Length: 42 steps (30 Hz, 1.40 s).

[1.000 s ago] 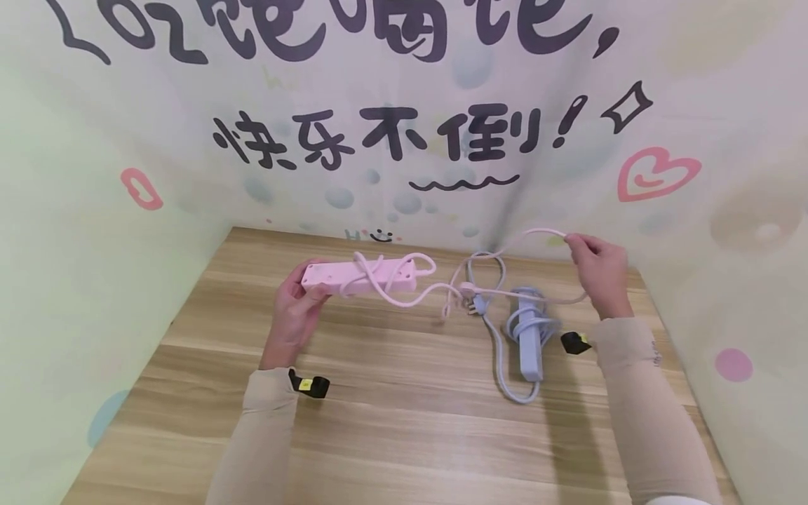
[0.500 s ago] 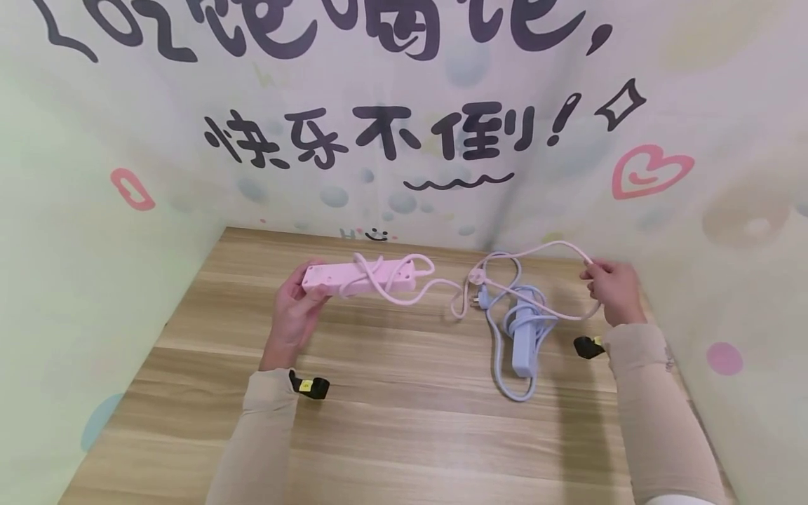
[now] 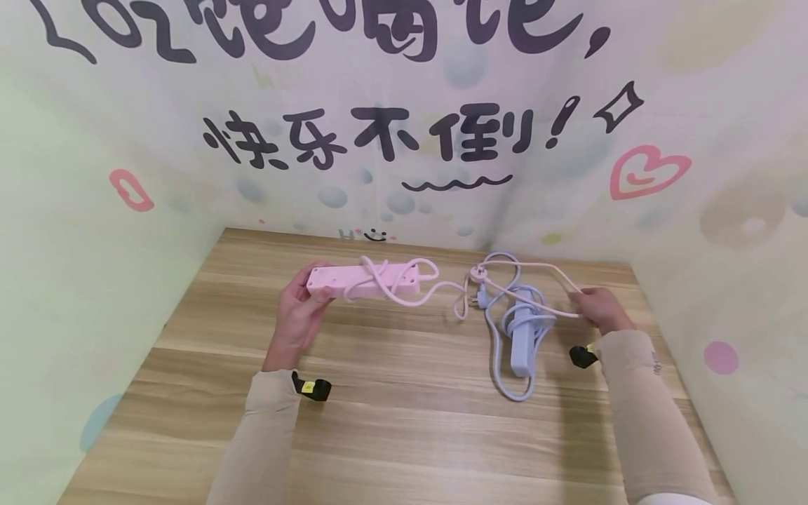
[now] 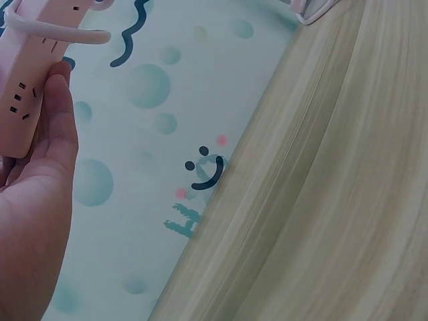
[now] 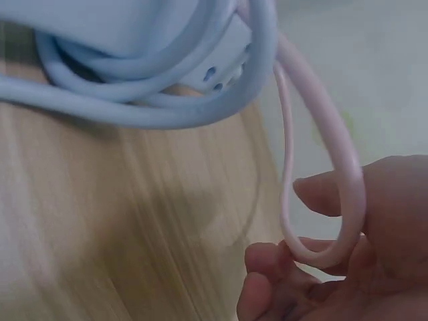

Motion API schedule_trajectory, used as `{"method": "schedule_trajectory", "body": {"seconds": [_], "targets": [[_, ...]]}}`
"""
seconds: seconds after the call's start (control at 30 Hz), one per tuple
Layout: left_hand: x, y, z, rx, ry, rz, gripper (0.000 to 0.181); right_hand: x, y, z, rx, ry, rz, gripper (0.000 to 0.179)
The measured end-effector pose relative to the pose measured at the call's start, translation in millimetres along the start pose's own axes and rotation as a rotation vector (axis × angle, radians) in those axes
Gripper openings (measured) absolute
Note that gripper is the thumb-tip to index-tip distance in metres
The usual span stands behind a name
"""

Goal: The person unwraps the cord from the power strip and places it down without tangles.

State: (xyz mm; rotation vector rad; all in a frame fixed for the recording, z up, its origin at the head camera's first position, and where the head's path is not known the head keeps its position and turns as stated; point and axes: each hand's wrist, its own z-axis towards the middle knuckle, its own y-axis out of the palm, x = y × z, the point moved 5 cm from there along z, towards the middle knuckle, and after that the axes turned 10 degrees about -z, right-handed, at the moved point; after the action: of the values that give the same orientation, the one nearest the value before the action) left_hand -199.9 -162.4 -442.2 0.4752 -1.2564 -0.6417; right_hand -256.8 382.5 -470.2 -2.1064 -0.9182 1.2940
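My left hand grips one end of a pink power strip, thumb on the near side. The strip is raised, with its own cord looped loosely round the other end. My right hand holds a loop of the pink cord out to the right; in the right wrist view the loop runs over its curled fingers, under the thumb. The pink plug sits between the hands, beside the blue plug. A blue power strip, wrapped in its own cord, lies under the stretched pink cord.
A wood-grain table carries everything. A printed backdrop rises along its far edge, with pale walls at left and right. A black wrist device is on the left wrist, and another black device on the right.
My right hand has gone rightward and then lowered toward the table, drawing the pink cord loop down with it. The left hand and pink power strip have hardly moved.
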Motion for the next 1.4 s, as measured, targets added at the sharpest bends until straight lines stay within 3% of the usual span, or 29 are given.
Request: {"method": "schedule_trajectory", "body": {"seconds": [0.1,0.23,0.43,0.57,0.63,0.8,0.93,1.17,1.4], "targets": [[-0.5,0.3,-0.1,-0.003,-0.004,0.003,0.038,1.1,2.6,-0.2,0.004,-0.010,-0.084,0.052],[-0.6,0.5,-0.2,-0.001,-0.015,0.015,0.043,-11.9,1.5,-7.8,0.016,-0.024,-0.235,0.061],[-0.6,-0.4,-0.3,0.004,-0.019,0.014,0.041,-51.6,-4.0,-15.4,0.181,-0.087,-0.469,0.065],[0.0,-0.2,-0.4,-0.001,-0.010,0.004,0.039,-79.8,0.5,-21.0,0.235,-0.181,-0.497,0.062],[0.3,0.0,-0.5,-0.002,-0.007,0.003,0.037,-93.5,5.3,-24.9,0.256,-0.244,-0.453,0.060],[1.3,0.0,-0.9,0.004,-0.007,0.006,0.037,-123.7,23.7,-32.7,0.303,-0.424,-0.210,0.051],[2.0,-0.1,-1.7,-0.002,-0.006,0.014,0.037,-143.5,44.4,-36.7,0.269,-0.548,-0.066,0.044],[1.6,0.0,-2.1,-0.002,0.002,0.031,0.037,-166.0,80.9,-44.0,0.132,-0.626,0.097,0.041],[0.8,2.9,-1.4,0.016,-0.024,0.047,0.036,-183.4,110.1,-53.8,0.055,-0.694,0.155,0.040]]}}
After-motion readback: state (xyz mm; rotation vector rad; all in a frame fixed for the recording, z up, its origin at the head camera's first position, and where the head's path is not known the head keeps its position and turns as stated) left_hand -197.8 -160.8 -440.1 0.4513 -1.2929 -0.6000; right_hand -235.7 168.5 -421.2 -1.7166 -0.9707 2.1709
